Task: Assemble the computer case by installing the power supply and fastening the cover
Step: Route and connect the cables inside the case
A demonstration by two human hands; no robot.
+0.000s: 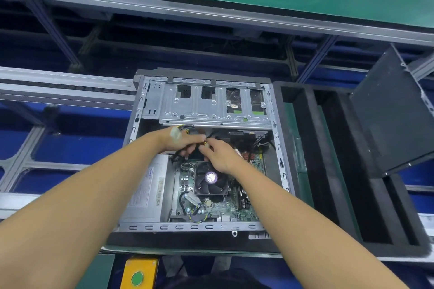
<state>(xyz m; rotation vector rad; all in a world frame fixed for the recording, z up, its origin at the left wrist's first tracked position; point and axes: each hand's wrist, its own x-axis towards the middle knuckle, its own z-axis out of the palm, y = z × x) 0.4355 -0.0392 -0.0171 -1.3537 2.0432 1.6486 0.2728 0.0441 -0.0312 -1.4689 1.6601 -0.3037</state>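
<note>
Both hands meet inside the open computer case [199, 227]. The left hand [180, 142] grips the cable bundle [186, 126], and the right hand [220, 156] pinches its wires. The power supply [145, 190] sits just behind the left hand, and the cover [394, 112] leans well off to the right. Careful: a hard tug could drop slack wires onto the fan [210, 179] under the right hand.

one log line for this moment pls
step: cabling | left hand: grips power cables | right hand: pinches them | power supply: in computer case | cover: off, at right
</note>
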